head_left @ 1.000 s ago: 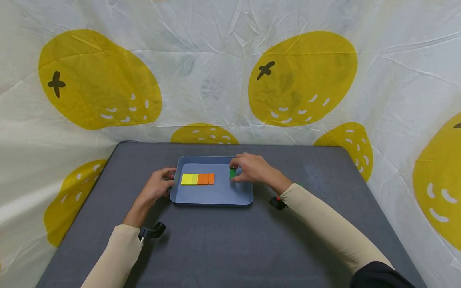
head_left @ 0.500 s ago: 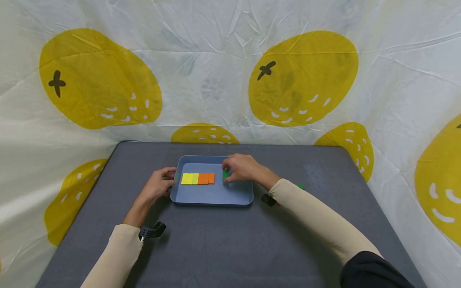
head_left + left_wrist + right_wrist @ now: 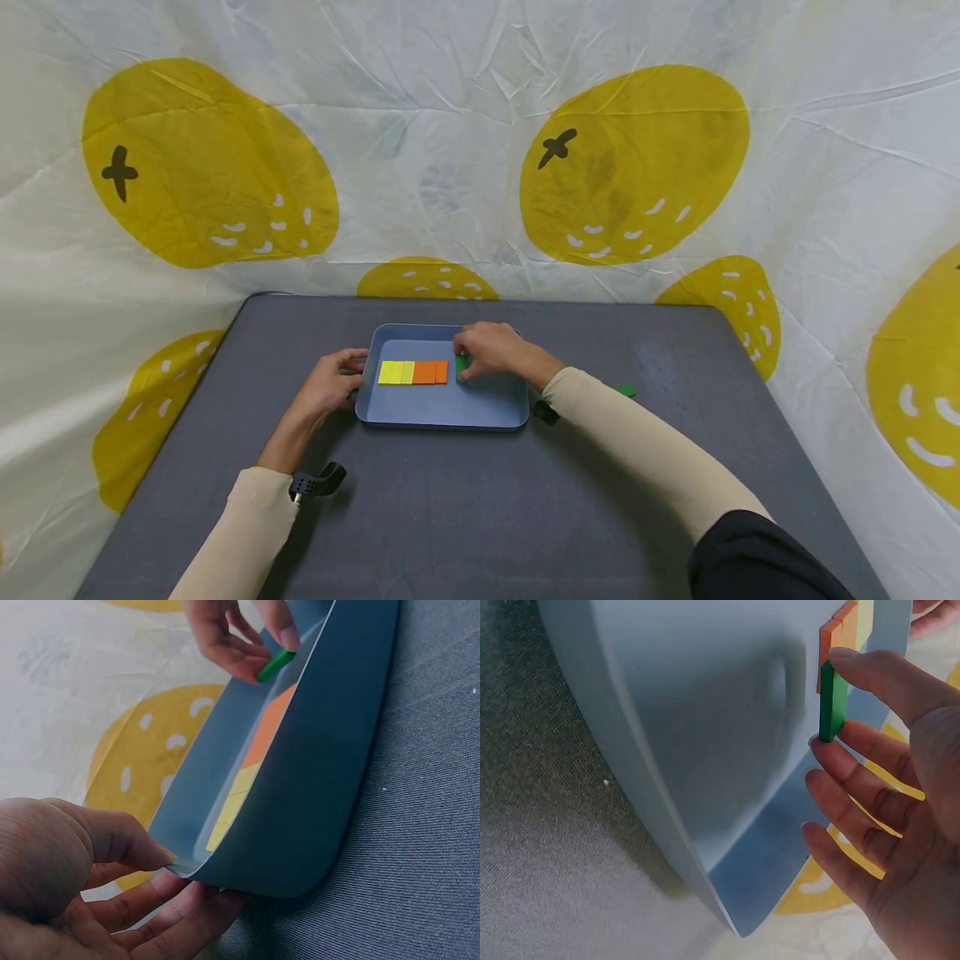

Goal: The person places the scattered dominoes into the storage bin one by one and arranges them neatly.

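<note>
A flat green block [image 3: 833, 701] is pinched between the thumb and fingertips of my right hand [image 3: 493, 349], over the inside of a shallow blue tray [image 3: 420, 408]. Just left of it, yellow blocks [image 3: 395, 372] and orange blocks [image 3: 430, 372] lie side by side in one row on the tray floor. At the tray's left end my left hand [image 3: 327, 386] grips the rim, thumb on top and fingers against the outside, as the left wrist view shows. My right fingers partly hide the green block in the head view.
Another green piece [image 3: 626, 390] lies on the dark grey table [image 3: 450, 508] beyond my right forearm, partly covered by the sleeve. A white cloth [image 3: 427, 192] with yellow fruit prints hangs behind the table's far edge.
My right hand has moved left with the green block, closer to the orange end of the row. More of the green piece on the table now shows. My left hand stays on the tray.
</note>
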Available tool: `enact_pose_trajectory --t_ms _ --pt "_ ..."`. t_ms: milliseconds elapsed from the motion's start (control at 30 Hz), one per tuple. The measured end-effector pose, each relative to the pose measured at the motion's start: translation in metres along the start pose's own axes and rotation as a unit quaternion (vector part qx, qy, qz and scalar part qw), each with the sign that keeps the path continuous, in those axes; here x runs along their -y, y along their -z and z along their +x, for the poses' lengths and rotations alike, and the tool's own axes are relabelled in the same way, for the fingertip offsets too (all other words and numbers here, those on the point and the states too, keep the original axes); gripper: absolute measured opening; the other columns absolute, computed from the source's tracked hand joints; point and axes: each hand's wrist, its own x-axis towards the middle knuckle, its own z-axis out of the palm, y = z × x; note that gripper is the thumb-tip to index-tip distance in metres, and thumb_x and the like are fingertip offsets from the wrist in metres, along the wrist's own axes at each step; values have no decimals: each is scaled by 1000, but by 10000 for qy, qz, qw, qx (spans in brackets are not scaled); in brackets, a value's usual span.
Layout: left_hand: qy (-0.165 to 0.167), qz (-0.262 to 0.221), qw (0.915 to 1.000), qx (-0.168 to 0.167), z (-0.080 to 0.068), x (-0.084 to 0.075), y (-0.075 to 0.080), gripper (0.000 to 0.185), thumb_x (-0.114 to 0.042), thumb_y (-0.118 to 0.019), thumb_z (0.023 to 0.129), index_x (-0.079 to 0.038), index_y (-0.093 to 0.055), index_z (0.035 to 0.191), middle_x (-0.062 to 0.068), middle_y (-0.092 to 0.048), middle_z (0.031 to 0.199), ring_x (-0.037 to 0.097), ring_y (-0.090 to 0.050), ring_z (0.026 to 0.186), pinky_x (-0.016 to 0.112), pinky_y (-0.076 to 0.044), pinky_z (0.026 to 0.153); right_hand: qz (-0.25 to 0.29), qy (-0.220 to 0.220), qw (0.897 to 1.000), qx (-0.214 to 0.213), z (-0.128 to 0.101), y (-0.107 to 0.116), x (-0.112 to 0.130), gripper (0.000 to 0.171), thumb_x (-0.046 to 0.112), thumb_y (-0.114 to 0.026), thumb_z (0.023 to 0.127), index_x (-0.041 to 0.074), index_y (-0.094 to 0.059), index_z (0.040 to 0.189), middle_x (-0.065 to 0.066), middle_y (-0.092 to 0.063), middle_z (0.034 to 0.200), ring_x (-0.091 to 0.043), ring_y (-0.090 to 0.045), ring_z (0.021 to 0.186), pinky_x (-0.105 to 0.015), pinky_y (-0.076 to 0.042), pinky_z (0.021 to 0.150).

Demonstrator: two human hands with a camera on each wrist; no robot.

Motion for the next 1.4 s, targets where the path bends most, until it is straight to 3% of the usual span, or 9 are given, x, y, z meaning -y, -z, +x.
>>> enact_pose_trajectory --t_ms 533,1400 --pt "47 31 10000 -8 1 1 -1 54 -1 -52 100 -5 -43 153 27 -48 140 39 -55 117 41 -60 71 -341 -126 9990 246 15 -13 6 41 47 -80 84 18 -72 112 2 -64 104 -15 -56 90 -32 -52 74" --pt "15 47 10000 -37 -1 1 -1 54 -1 -52 101 -6 -42 154 27 -47 142 40 -54 120 43 -61 73 -156 -109 9994 273 16 -19 11 44 48 -79 86 19 -72 118 -1 -64 113 -18 -58 98 -36 -53 79"
